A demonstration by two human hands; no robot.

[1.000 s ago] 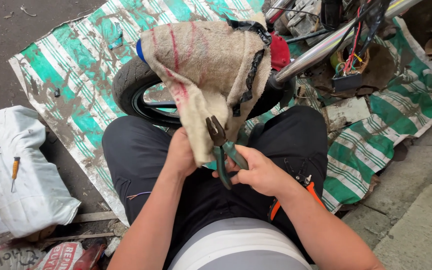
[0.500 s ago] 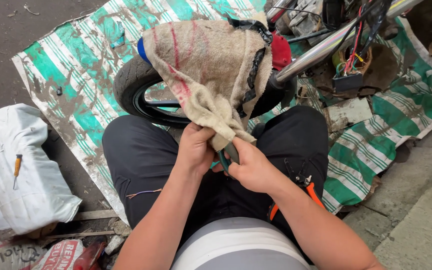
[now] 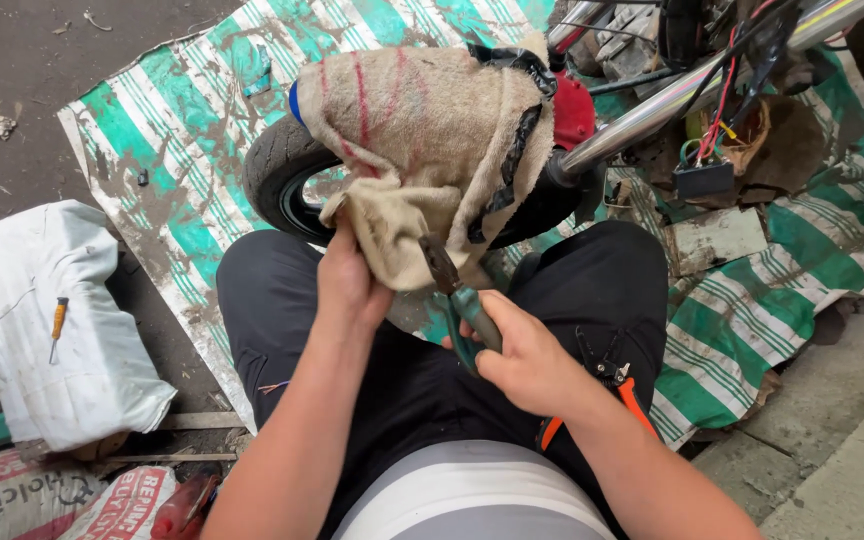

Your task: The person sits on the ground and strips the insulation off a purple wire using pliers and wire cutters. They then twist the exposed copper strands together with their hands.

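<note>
Green-handled pliers [image 3: 462, 305]: clenched in right hand [image 3: 527, 355], dark nose pointing to 11 o'clock, tip against the lower edge of the cloth.
Right grip: closed around both pliers handles, above the lap, at 5 o'clock from the tyre.
Left grip: left hand [image 3: 349, 283] pinching the hanging lower edge of burlap cloth [image 3: 422, 150], thumb and fingers closed on the fabric, just at 9 o'clock from the pliers.
Cloth: coarse beige sacking with faint red stripes, draped over the top of the tyre, a black strap running down its right side.
Tyre [image 3: 277, 180]: small black wheel, standing upright beyond the knees, mostly covered by the cloth.
Lap: black trousers [image 3: 272, 320], orange-handled tool [image 3: 632, 395] clipped at the right thigh.
Ground sheet: green-and-white striped tarp [image 3: 172, 160], muddy, under the wheel.
Further out, 1 o'clock: chrome tube [image 3: 652, 115], red and black wires, small black box.
Further out, 9 o'clock: white sack [image 3: 52, 320] with yellow-handled screwdriver [image 3: 56, 325] lying on it.
</note>
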